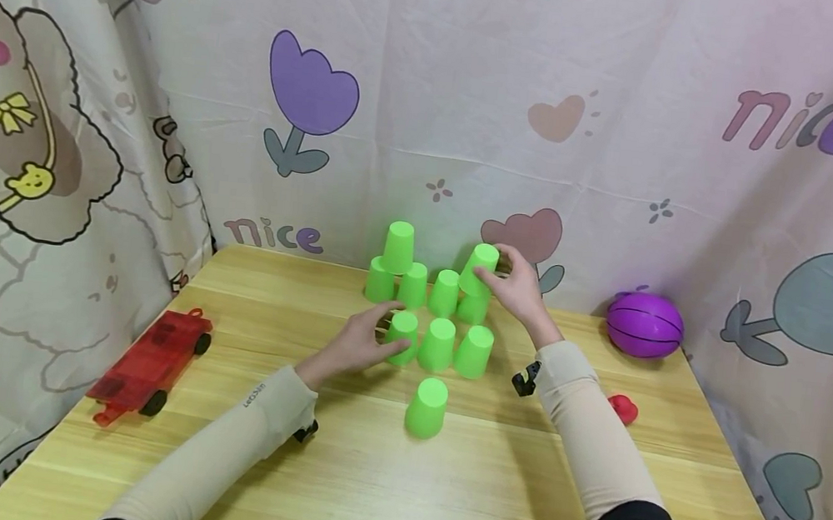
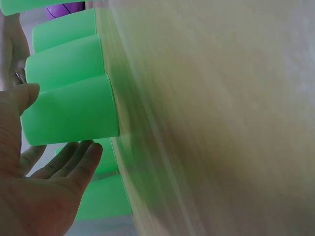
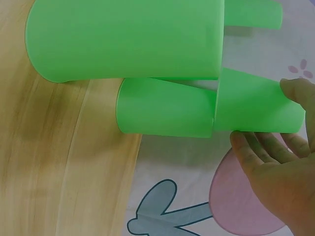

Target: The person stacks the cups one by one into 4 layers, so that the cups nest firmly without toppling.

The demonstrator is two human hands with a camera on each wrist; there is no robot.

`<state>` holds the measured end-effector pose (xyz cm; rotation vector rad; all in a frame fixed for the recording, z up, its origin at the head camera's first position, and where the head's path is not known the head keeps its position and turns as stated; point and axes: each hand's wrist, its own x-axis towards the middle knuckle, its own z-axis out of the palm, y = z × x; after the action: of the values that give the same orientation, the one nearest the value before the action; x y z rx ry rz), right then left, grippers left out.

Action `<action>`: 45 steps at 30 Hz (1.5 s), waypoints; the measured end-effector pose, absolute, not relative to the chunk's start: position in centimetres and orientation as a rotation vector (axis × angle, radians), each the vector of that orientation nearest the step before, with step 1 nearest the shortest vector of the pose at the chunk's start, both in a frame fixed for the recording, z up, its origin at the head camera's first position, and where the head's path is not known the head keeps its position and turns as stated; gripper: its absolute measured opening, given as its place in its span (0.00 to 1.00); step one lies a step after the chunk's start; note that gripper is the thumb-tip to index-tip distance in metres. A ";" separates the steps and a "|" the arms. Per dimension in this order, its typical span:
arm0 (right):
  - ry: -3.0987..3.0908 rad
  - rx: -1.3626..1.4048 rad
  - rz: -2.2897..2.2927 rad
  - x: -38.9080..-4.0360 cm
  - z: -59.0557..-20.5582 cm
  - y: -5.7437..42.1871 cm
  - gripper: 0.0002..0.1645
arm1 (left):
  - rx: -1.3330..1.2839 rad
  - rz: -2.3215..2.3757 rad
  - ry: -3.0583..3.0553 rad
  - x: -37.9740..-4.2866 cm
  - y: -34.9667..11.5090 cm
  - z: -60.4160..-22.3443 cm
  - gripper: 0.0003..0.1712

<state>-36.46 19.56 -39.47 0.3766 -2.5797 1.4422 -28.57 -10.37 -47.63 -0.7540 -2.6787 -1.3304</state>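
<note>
Green plastic cups stand upside down in the middle of the table. At the back right, my right hand point(image 1: 519, 287) holds a green cup point(image 1: 479, 268) between thumb and fingers; this cup sits on or just above another cup point(image 3: 165, 108). Thumb and fingers of my left hand point(image 1: 359, 340) are curved round the leftmost cup point(image 1: 403, 339) of the middle row of three. Beside it stand a middle cup point(image 1: 438, 344) and a right one point(image 1: 474, 352). One single cup point(image 1: 426, 409) is nearest to me. At the back left, one cup point(image 1: 398, 247) rests across two others.
A see-through red toy car point(image 1: 154, 362) lies at the table's left side. To the right are a purple ball point(image 1: 644, 325) and a small red object point(image 1: 623, 409), partly behind my right sleeve. A printed curtain point(image 1: 429, 127) hangs right behind the table.
</note>
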 end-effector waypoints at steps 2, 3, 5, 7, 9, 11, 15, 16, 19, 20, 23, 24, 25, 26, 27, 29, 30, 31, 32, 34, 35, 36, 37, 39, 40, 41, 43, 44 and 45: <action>-2.585 0.367 1.435 -36.6 -39.5 19.5 0.40 | -0.753 -1.336 -2.678 -28.6 -10.4 -47.6 0.43; -2.588 0.363 1.433 -36.7 -39.5 19.5 0.40 | -0.752 -1.338 -2.676 -28.6 -10.4 -47.6 0.43; -2.592 0.357 1.431 -36.8 -39.5 19.4 0.40 | -0.749 -1.338 -2.675 -28.6 -10.4 -47.7 0.43; -2.593 0.354 1.430 -36.9 -39.5 19.3 0.40 | -0.748 -1.335 -2.676 -28.7 -10.5 -47.7 0.43; -2.594 0.357 1.434 -37.0 -39.5 19.2 0.40 | -0.747 -1.332 -2.676 -28.8 -10.5 -47.7 0.43; -2.593 0.361 1.438 -37.1 -39.5 19.1 0.40 | -0.750 -1.328 -2.678 -28.8 -10.5 -47.7 0.43; -2.587 0.369 1.449 -37.2 -39.5 19.0 0.40 | -0.764 -1.326 -2.671 -28.8 -10.4 -47.6 0.43; -2.591 0.368 1.443 -37.2 -39.4 19.0 0.40 | -0.766 -1.325 -2.670 -28.8 -10.4 -47.5 0.43; -2.599 0.368 1.429 -37.2 -39.4 18.9 0.40 | -0.772 -1.319 -2.670 -28.7 -10.3 -47.5 0.43; -2.603 0.368 1.424 -37.2 -39.4 18.9 0.40 | -0.770 -1.316 -2.672 -28.7 -10.3 -47.5 0.43; -2.612 0.369 1.414 -37.3 -39.4 18.8 0.41 | -0.768 -1.317 -2.678 -28.8 -10.2 -47.4 0.42; -2.614 0.368 1.411 -37.3 -39.4 18.8 0.41 | -0.768 -1.322 -2.680 -28.8 -10.1 -47.4 0.42; -2.614 0.367 1.414 -37.4 -39.4 18.8 0.41 | -0.765 -1.322 -2.683 -28.8 -10.1 -47.4 0.42; -2.613 0.367 1.416 -37.4 -39.4 18.7 0.41 | -0.765 -1.326 -2.685 -28.8 -10.1 -47.5 0.42; -2.614 0.367 1.417 -37.4 -39.5 18.7 0.41 | -0.767 -1.330 -2.685 -28.9 -10.1 -47.5 0.41; -2.616 0.364 1.420 -37.5 -39.5 18.7 0.42 | -0.770 -1.336 -2.684 -29.0 -10.1 -47.6 0.40; -2.617 0.363 1.421 -37.6 -39.5 18.7 0.42 | -0.773 -1.336 -2.682 -29.0 -10.1 -47.6 0.40; -2.618 0.361 1.423 -37.6 -39.5 18.7 0.42 | -0.777 -1.332 -2.680 -29.0 -10.1 -47.6 0.39; -2.618 0.359 1.425 -37.6 -39.5 18.7 0.43 | -0.783 -1.330 -2.677 -29.0 -10.1 -47.6 0.38; -2.615 0.355 1.430 -37.6 -39.5 18.6 0.43 | -0.793 -1.327 -2.666 -29.0 -10.2 -47.6 0.37; -2.613 0.354 1.431 -37.6 -39.5 18.6 0.43 | -0.798 -1.325 -2.663 -29.0 -10.2 -47.6 0.37; -2.612 0.351 1.430 -37.6 -39.5 18.6 0.43 | -0.803 -1.326 -2.658 -28.9 -10.2 -47.5 0.37; -2.610 0.350 1.430 -37.6 -39.5 18.5 0.42 | -0.807 -1.327 -2.654 -28.9 -10.2 -47.5 0.37; -2.609 0.349 1.425 -37.6 -39.4 18.5 0.42 | -0.813 -1.333 -2.644 -28.9 -10.2 -47.5 0.37; -2.609 0.349 1.423 -37.6 -39.4 18.5 0.42 | -0.817 -1.334 -2.640 -28.9 -10.2 -47.5 0.36; -2.609 0.350 1.421 -37.5 -39.4 18.5 0.42 | -0.819 -1.341 -2.637 -28.9 -10.2 -47.5 0.36; -2.608 0.350 1.420 -37.5 -39.4 18.5 0.42 | -0.822 -1.352 -2.630 -28.9 -10.2 -47.5 0.35; -2.607 0.350 1.420 -37.6 -39.4 18.5 0.42 | -0.822 -1.359 -2.627 -28.9 -10.2 -47.5 0.35; -2.607 0.351 1.419 -37.6 -39.5 18.5 0.42 | -0.820 -1.367 -2.628 -28.9 -10.2 -47.5 0.34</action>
<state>-37.56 18.46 -39.47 0.3510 -2.6071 1.4190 -28.89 -10.20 -47.53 -0.8203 -2.6278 -1.3667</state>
